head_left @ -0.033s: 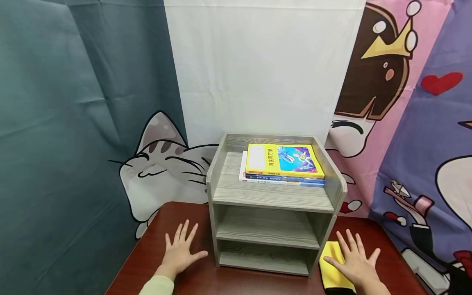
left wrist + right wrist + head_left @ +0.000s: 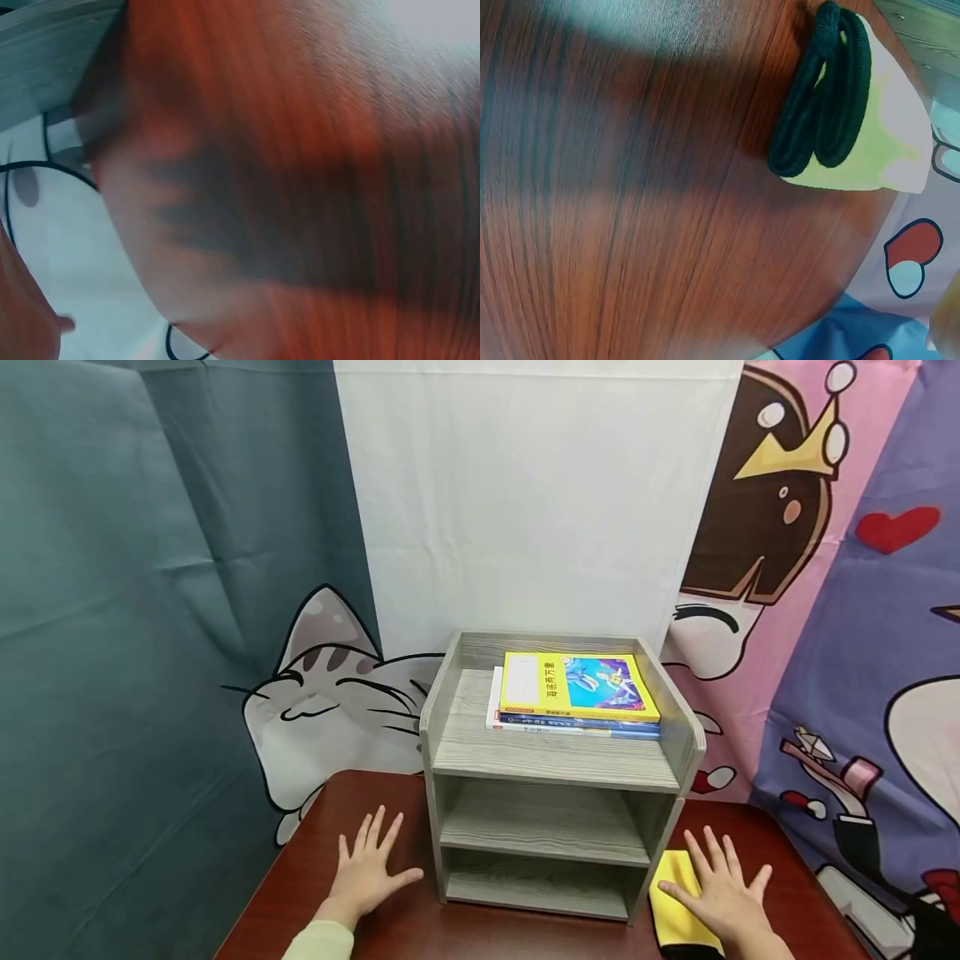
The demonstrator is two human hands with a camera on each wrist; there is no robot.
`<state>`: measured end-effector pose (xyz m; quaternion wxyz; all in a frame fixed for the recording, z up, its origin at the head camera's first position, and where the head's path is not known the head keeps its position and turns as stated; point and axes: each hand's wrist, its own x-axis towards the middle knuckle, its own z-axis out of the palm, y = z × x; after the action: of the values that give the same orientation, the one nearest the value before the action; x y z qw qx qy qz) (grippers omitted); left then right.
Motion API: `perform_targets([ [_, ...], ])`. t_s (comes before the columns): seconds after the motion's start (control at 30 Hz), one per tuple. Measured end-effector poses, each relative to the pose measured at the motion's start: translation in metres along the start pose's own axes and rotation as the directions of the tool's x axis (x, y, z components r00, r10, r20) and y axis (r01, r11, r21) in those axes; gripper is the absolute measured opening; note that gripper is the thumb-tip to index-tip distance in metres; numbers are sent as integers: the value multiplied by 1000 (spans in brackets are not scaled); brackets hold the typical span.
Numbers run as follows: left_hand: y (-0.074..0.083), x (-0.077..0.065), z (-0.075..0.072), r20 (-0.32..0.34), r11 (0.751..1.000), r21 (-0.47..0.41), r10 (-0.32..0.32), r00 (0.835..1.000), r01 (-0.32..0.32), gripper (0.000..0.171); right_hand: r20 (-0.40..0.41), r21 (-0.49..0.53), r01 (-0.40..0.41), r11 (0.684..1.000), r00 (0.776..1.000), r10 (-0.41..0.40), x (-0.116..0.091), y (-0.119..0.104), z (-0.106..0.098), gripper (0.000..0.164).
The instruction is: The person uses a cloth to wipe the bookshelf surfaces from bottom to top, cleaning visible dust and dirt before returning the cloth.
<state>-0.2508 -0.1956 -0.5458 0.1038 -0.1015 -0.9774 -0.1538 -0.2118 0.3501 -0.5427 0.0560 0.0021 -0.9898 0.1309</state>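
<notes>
Yellow cloth (image 2: 677, 925) with a black edge lies folded on the red-brown worktop (image 2: 525, 937) in the lower right of the head view, just beside the shelf unit's right foot. The right hand (image 2: 723, 893) overlaps it there, fingers spread and released; whether they touch the fabric, I cannot tell. The right wrist view shows the black edge doubled over at the upper right.

In the lower left of the head view, the left hand (image 2: 366, 870) has its fingers fanned wide, grasping nothing, and its shadow falls across the worktop in the left wrist view.

Compared with the preceding head picture, I can make out no real change: both hands keep their places, and the cloth is where it was. I judge that no handling is under way, as neither hand holds anything.

Farther off, at the centre of the frame, stands the grey wood-grain shelf unit (image 2: 555, 762). On its top level, towards the right, lies a flat stack of books (image 2: 573, 689), a yellow cover uppermost, likewise unmoved. Behind hangs a printed backdrop (image 2: 540, 493), white in the middle.
</notes>
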Motion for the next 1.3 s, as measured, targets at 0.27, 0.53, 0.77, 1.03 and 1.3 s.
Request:
perform_targets([
  [0.27, 25, 13, -33, 57, 857, -515, 7, 998, 23, 79, 208, 254, -266, 930, 954, 216, -4, 5, 6, 104],
  [0.53, 70, 38, -69, -40, 669, -742, 31, 999, -51, 86, 144, 412, -328, 850, 945, 295, 0, -7, 27, 94],
  [0.77, 98, 44, -76, -129, 744, -667, -76, 989, -30, 82, 217, 398, -487, 778, 873, 436, -8, -16, 38, 90],
  [1.03, 110, 59, -89, -250, 761, -648, -170, 953, -34, 69, 168, 432, -549, 716, 829, 534, -3, -27, 43, 92],
  [1.3, 122, 63, -84, -299, 900, -426, -240, 924, 96, 34, 217, 408, -591, 696, 803, 555, 1, -22, 43, 89],
])
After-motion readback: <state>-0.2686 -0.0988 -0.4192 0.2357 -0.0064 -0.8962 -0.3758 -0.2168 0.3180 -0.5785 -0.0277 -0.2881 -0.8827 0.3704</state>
